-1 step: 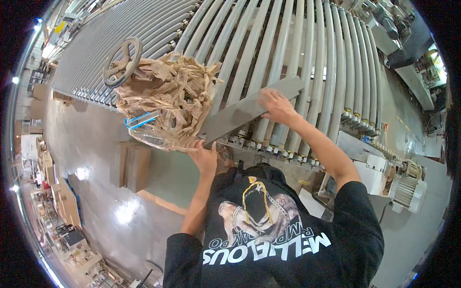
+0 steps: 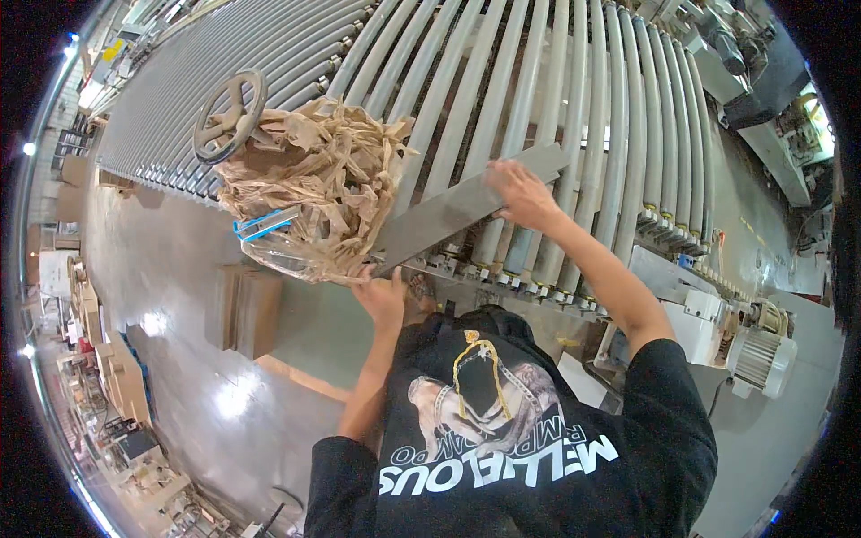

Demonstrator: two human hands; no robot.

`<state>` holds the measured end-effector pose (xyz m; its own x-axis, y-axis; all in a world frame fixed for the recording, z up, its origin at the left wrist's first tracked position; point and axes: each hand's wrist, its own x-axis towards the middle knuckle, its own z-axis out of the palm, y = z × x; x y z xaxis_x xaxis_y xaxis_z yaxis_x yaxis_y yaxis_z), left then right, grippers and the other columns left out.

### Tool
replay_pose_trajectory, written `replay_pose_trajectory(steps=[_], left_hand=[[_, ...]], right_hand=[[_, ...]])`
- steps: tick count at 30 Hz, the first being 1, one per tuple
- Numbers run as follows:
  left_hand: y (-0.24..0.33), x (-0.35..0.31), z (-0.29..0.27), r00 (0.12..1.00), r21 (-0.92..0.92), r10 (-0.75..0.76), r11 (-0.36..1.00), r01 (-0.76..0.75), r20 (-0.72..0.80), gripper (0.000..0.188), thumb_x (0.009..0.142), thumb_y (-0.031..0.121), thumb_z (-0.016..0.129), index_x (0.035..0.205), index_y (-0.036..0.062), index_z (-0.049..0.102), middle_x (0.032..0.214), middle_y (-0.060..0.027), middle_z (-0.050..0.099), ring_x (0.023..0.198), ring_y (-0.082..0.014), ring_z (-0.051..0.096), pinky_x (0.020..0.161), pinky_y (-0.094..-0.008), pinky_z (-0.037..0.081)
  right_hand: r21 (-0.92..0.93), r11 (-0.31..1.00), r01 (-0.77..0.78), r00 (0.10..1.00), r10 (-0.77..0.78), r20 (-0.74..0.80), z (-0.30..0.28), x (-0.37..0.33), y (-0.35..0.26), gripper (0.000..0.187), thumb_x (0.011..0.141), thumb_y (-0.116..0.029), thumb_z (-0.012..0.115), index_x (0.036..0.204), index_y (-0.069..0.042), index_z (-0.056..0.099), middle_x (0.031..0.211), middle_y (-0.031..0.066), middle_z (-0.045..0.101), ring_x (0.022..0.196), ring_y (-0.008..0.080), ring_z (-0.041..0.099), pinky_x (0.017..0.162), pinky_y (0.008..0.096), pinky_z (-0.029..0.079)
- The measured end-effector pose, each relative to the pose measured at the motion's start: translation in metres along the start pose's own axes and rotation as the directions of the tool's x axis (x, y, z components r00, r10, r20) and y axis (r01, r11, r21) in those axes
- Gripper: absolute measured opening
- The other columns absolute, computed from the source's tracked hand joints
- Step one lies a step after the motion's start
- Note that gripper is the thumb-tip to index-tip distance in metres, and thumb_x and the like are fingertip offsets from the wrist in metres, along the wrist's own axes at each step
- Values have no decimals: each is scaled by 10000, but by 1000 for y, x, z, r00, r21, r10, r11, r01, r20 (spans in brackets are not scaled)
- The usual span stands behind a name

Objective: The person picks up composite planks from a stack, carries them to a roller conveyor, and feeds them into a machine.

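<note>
A long grey plank (image 2: 448, 211) lies slantwise over the rollers, its lower left end at the conveyor's near edge. My left hand (image 2: 383, 298) grips that end, with thumb and a finger apart at its corner. Farther up, my right hand (image 2: 522, 195) lies over the plank's top face, fingers stretched out and slightly blurred. Touching or very close to the plank's left side is a heap of crumpled brown paper and clear plastic (image 2: 318, 179). A blue-and-silver tool (image 2: 266, 224) rests on the heap's near side.
The roller conveyor (image 2: 466, 99) fills the far side. A handwheel (image 2: 230, 117) stands by the heap. Flat brown cardboard pieces (image 2: 244, 309) stand on the floor at left. An electric motor (image 2: 760, 361) and a white box (image 2: 686, 318) sit at right.
</note>
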<state>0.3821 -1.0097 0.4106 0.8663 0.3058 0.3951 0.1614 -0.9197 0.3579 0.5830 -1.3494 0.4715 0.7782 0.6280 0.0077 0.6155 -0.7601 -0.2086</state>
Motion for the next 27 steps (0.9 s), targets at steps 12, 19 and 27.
replay_pose_trajectory(steps=[12,19,27], left_hand=[[-19,5,36,754,-634,-305,410,655,582,1253,831,600,877,1667,-62,220,1680,-273,321,1545,-364,356,1265,-509,299],[-9,0,47,764,-645,-319,410,645,561,1217,877,332,909,1696,-1,72,1625,-181,395,1450,-292,419,1227,-422,316],[-20,-10,75,917,-891,-263,266,368,301,1078,999,466,746,1710,-6,88,1774,-216,140,1638,-311,132,1313,-427,114]], right_hand=[[-102,993,52,991,-39,130,-14,13,51,1272,666,-357,980,1682,-192,233,1643,147,381,1575,356,300,1354,535,164],[-46,995,93,982,-84,168,-9,23,32,1193,675,-351,981,1651,-182,316,1603,140,431,1542,339,358,1351,501,191],[56,995,-88,996,89,-9,-26,-11,120,1192,759,-801,765,1661,-145,345,1716,166,320,1597,389,267,1341,513,155]])
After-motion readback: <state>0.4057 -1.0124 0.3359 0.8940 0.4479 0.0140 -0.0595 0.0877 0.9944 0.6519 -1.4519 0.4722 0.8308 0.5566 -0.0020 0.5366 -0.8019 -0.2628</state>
